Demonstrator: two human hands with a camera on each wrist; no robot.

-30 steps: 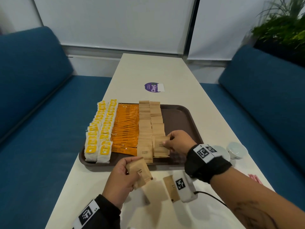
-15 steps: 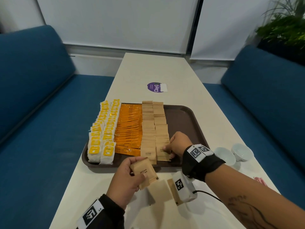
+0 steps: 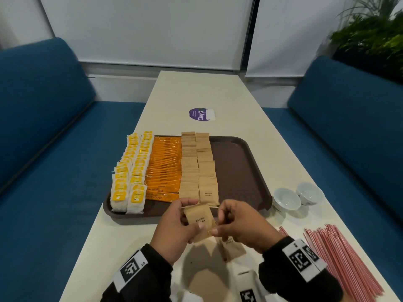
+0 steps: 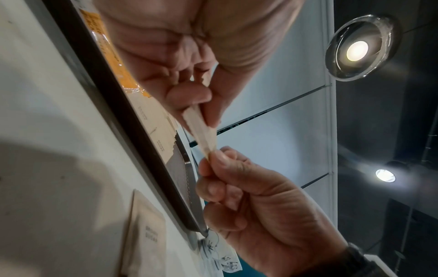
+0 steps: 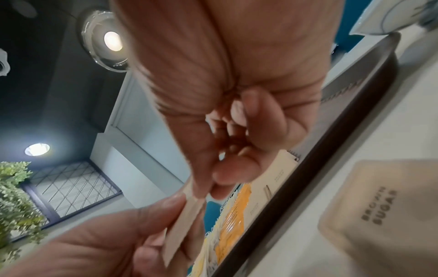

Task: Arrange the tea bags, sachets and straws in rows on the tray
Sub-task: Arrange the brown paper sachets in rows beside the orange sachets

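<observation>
A brown tray holds two rows of yellow tea bags, a row of orange coffee sachets and two rows of brown sugar sachets. Just in front of the tray's near rim, my left hand holds a small stack of brown sugar sachets above the table. My right hand pinches the right edge of that stack between thumb and forefinger. The left wrist view shows the stack edge-on between both hands. Pink straws lie in a pile on the table at the right.
One loose brown sugar sachet lies on the white table under my right hand. Two small white cups stand right of the tray. The tray's right third is bare. Blue sofas flank the table, and a purple sticker lies beyond the tray.
My right hand has drawn back from the near end of the sugar row on the tray to the stack in my left hand and now pinches it.
</observation>
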